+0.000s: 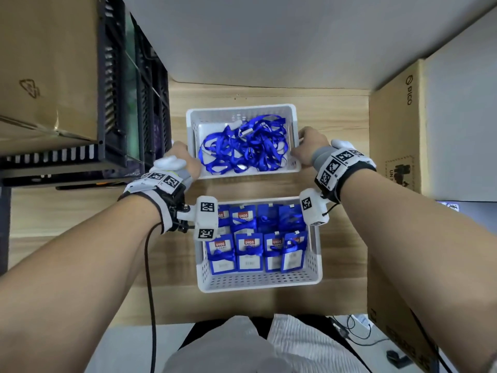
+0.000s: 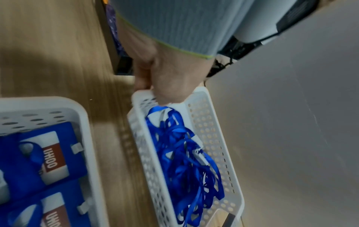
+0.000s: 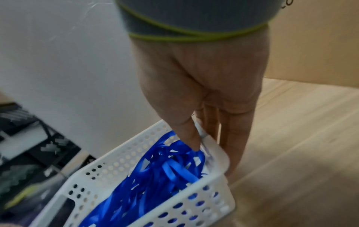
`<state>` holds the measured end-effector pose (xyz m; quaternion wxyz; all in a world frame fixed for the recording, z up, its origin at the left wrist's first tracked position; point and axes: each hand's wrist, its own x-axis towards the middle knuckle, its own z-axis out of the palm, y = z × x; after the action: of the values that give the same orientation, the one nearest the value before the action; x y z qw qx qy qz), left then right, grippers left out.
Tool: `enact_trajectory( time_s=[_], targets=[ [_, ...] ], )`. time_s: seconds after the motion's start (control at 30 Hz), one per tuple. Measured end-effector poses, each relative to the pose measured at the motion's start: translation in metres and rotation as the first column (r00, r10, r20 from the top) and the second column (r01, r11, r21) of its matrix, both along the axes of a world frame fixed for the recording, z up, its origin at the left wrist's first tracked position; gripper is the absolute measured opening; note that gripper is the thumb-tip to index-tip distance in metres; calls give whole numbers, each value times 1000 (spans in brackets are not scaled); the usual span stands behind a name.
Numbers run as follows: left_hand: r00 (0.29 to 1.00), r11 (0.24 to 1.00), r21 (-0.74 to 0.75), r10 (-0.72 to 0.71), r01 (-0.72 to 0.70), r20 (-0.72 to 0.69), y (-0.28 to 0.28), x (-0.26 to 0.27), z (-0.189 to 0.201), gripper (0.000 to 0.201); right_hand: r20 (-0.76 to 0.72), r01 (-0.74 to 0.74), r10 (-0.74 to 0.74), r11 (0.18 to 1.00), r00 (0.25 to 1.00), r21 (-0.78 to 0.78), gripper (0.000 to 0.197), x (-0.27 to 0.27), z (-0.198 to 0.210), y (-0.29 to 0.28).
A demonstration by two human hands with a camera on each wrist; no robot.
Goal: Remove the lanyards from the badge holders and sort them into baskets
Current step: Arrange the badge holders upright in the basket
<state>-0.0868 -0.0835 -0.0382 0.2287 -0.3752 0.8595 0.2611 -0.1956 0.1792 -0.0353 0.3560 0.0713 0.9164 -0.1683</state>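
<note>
From the head view, I had my left hand (image 1: 185, 160) on the left end of the far basket (image 1: 242, 110) and my right hand (image 1: 309, 146) on its right end, both clamped over the rim. The loose blue lanyards (image 1: 244, 146) lay tangled inside it. The near basket (image 1: 258, 284) sat just in front of me on the bench (image 1: 341, 232), apart from the far one, packed with upright blue badge holders (image 1: 246, 251), many with ribbon showing on them, so I judged plenty of the task remained.

In the left wrist view, my left hand (image 2: 167, 79) curled over the short end wall of the far basket (image 2: 213, 138), thumb side inside above the lanyards (image 2: 184, 161). The picture was blurred, so the fingers outside could not be made out.

In the right wrist view, my right hand (image 3: 204, 92) pinched the opposite rim, thumb inside against the wall and fingers (image 3: 235, 138) straight down the outside, tips near the bench (image 3: 291, 138).

I judged I was repositioning this basket. To do it well, I needed to keep both ends level so the lanyards would not spill, and leave the near basket's rim untouched.
</note>
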Motion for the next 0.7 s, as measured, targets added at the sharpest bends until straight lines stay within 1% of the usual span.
enact_trajectory(
  time_s=[0.07, 0.17, 0.27, 0.3, 0.33, 0.4, 0.47, 0.53, 0.6, 0.63, 0.67, 0.7],
  targets=[
    [991, 995, 48, 87, -82, -101, -3, -3, -1, 48, -26, 33, -34, 998, 999, -51, 28, -5, 2, -5],
    [968, 986, 128, 133, -108, -211, 1, -9, 8, 61, -58, 93, -100, 990, 993, -110, 29, -13, 3, -12],
    [950, 983, 158, 132, -90, -283, -3, -16, 11, 59, -41, 154, -170, 954, 985, -256, 36, -24, 0, -27],
    [945, 985, 158, 119, -73, -304, -4, -17, 8, 58, -8, 161, -171, 942, 985, -294, 41, -26, 0, -33],
    [953, 988, 143, 99, -60, -286, -6, -17, 9, 56, 21, 151, -153, 931, 988, -331, 46, -28, -2, -38],
    [973, 995, 96, 39, -18, -226, -7, -16, 8, 68, 76, 134, -113, 911, 991, -390, 53, -30, -6, -46],
    [989, 998, 63, 10, 0, -148, -8, -16, 9, 76, 116, 128, -85, 886, 990, -445, 54, -27, -3, -51],
    [990, 998, 51, -16, 23, -137, -7, -13, 9, 76, 124, 113, -65, 896, 990, -430, 59, -20, 5, -49],
    [986, 999, 23, -33, 37, -164, -3, -8, 12, 71, 135, 78, -32, 934, 990, -348, 71, -12, 14, -37],
    [982, 999, -6, -52, 52, -183, 0, -5, 14, 66, 156, 17, 28, 960, 987, -280, 74, -6, 23, -29],
    [980, 998, -31, -65, 61, -187, 4, -2, 15, 59, 199, -90, 129, 977, 971, -195, 74, 1, 29, -20],
    [979, 996, -39, -80, 74, -188, 7, 2, 18, 53, 277, -223, 241, 970, 930, -95, 71, 9, 34, -10]
  ],
)
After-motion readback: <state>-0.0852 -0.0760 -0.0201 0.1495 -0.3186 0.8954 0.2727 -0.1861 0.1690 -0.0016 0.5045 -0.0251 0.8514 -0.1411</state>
